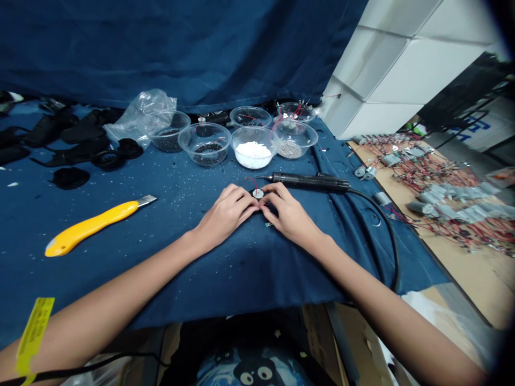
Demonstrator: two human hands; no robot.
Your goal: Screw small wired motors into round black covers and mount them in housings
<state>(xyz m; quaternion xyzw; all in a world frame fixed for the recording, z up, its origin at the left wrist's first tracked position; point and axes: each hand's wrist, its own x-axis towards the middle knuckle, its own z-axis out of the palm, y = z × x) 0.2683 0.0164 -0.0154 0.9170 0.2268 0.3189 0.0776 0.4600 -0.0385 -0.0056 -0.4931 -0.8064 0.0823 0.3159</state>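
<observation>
Left hand (225, 214) and right hand (287, 212) lie palm-down on the blue cloth (169, 279) covering the tabletop, fingers curled inward, fingertips (254, 206) closing around a small round metal disc (258, 193) with a red wire (251, 184); how firmly it is held cannot be told. The disc sits between both hands, mid-cloth. A black soldering iron (309, 182) lies just beyond the right hand, its cord (392, 241) looping toward the near edge. A yellow utility knife (90, 228) lies well to the left. 6 clear plastic bowls (205, 145) cluster at the far side, 1 holding white granules (253, 153). Black moulded pieces (68, 134) and a crumpled plastic bag (140, 115) lie far left. To the right, a cardboard sheet (475, 268) carries rows of grey wired motors (442, 201). Behind stand a dark blue curtain (161, 48) and a white panelled wall (386, 69).
</observation>
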